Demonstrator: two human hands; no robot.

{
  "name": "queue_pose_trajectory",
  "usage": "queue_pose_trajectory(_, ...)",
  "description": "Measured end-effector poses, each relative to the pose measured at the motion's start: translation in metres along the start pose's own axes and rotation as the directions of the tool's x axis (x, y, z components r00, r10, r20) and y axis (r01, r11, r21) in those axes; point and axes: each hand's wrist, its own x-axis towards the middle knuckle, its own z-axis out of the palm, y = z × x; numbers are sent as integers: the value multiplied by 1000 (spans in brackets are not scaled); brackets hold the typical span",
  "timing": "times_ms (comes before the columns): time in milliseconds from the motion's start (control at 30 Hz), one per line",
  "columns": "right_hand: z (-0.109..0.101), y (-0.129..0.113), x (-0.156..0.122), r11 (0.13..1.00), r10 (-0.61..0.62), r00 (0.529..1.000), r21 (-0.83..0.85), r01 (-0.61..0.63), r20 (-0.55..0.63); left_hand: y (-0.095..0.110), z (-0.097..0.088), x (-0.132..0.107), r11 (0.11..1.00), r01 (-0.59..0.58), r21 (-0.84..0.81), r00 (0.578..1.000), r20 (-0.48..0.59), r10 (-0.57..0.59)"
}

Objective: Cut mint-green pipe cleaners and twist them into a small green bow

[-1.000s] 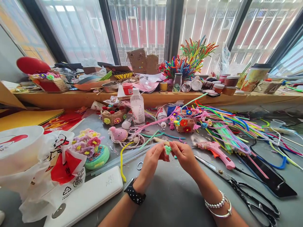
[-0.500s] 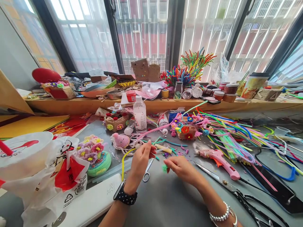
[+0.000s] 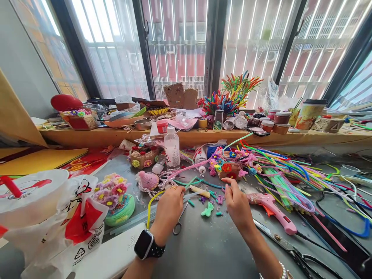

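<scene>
My left hand [image 3: 170, 205] is over the middle of the table with its fingers curled together. What they hold, if anything, is hidden; a light green pipe cleaner piece [image 3: 191, 182] lies right at the fingertips. A mint-green bow [image 3: 207, 209] of fuzzy pipe cleaner rests on the table between my hands, touched by neither. My right hand [image 3: 237, 203] is to the right of the bow, its index finger stretched out and nothing visible in it. Purple and teal scraps [image 3: 220, 199] lie near a short tan tube [image 3: 200, 191]. Small scissors [image 3: 178, 226] are partly hidden by my left hand.
To the right are a pink glue gun [image 3: 273, 209], large scissors [image 3: 286, 244] and a bundle of pipe cleaners [image 3: 279, 182]. A flower basket [image 3: 232, 170] and clear bottle [image 3: 172, 149] stand at the back. Left are a flower pot [image 3: 119, 209], plastic bag [image 3: 84, 221] and white box [image 3: 116, 252].
My right hand has let go of the green bow, which now lies on the table, and has moved right and away. My left hand has turned palm down, lower in view.
</scene>
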Motion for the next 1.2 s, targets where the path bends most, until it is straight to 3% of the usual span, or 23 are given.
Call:
queue_pose_trajectory(100,-12,1,4,999,7,994,49,-2,-109,5,-10,3,997,-57,52,998,23,56)
queue_pose_trajectory(167,-18,3,6,997,23,987,73,-12,-158,10,-14,4,989,-137,59,986,107,130)
queue_pose_trajectory(233,-23,3,8,996,34,984,91,-18,-173,15,-16,6,968,-245,59,958,172,231)
queue_pose_trajectory(300,-25,4,8,995,31,985,99,-14,-169,20,-14,10,960,-275,57,948,180,261)
queue_pose_trajectory(467,-33,5,10,993,38,981,114,-17,-188,26,-1,35,965,-252,76,959,152,239)
queue_pose_trajectory(667,-39,7,12,988,50,976,156,-17,-211,17,13,56,976,-197,97,970,161,180)
queue_pose_trajectory(933,-33,2,10,991,-2,992,130,19,-129,15,10,42,983,-179,33,984,10,179)
queue_pose_trajectory(1067,-27,-3,10,993,-30,994,112,42,-109,20,5,33,966,-252,-49,968,-7,252)
queue_pose_trajectory(1200,-21,-11,12,994,-85,996,72,86,-21,22,-2,29,971,-233,-45,972,-32,232)
